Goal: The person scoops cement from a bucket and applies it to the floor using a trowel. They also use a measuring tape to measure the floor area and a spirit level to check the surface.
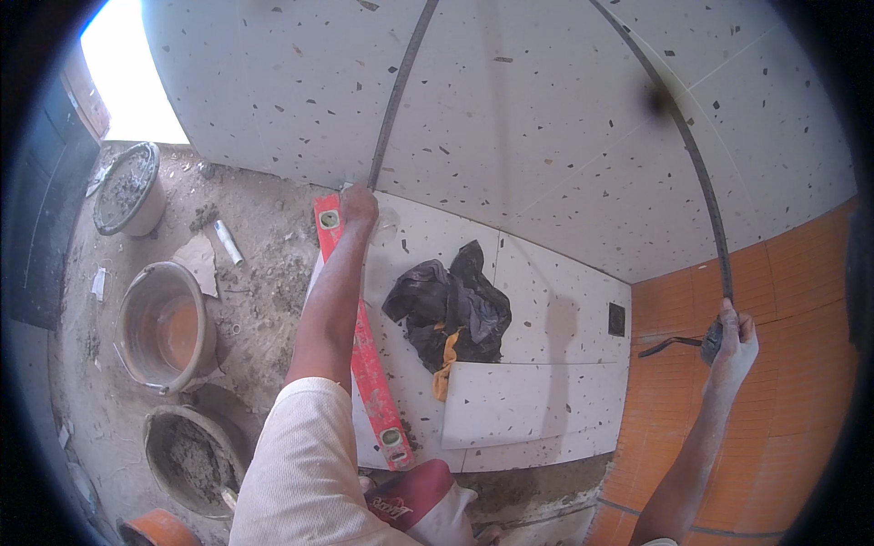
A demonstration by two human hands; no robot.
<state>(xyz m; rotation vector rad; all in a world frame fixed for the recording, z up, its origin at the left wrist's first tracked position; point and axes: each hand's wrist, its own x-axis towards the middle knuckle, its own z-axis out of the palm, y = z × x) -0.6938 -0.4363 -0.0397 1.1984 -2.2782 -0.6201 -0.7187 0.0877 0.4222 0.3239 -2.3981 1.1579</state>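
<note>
Near the frame's centre, the left hand (358, 206) presses one end of a dark flexible hose (398, 91) onto speckled white floor tiles (546, 136); at right, the right hand (734, 341) grips its other end. Bare mortar bed (264, 246) at left remains untiled.

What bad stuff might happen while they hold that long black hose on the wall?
The left hand pins the black hose at the wall's base while the right hand holds the other end; either could slip. The dark cloth, loose tile and red level underfoot might trip someone.
</note>
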